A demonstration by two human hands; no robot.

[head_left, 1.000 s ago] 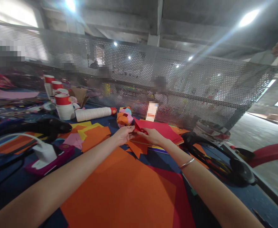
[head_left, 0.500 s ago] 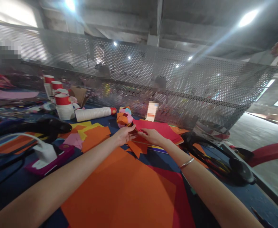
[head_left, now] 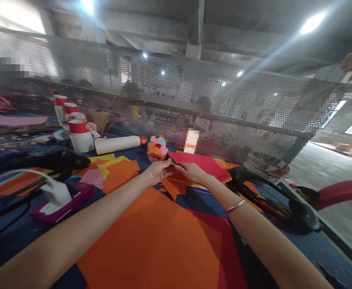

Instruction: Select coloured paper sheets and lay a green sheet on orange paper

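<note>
My left hand [head_left: 158, 171] and my right hand [head_left: 192, 171] meet at the near left edge of a stack of red paper [head_left: 206, 162]. The fingers of both are closed in a pinch on a small piece of paper, mostly covered by them; a bit of green shows near the fingertips. Just beyond my left hand sits a ball of folded orange, pink and blue paper [head_left: 157, 149]. Below my hands lie orange paper scraps [head_left: 176, 188] and, closer to me, a large orange sheet [head_left: 158, 241] over a red sheet [head_left: 233, 249].
Stacked paper cups [head_left: 81, 138] stand at the left, with a lying cup stack [head_left: 118, 144] beside them. A purple power strip [head_left: 61, 204] with a white plug is at left. Black-handled tools [head_left: 272, 200] lie right. A perforated metal screen [head_left: 170, 92] closes the back.
Both hands stay almost in place, with only a small shift of the fingers. A green bit now shows at the fingertips, where the paper looked dark before.
</note>
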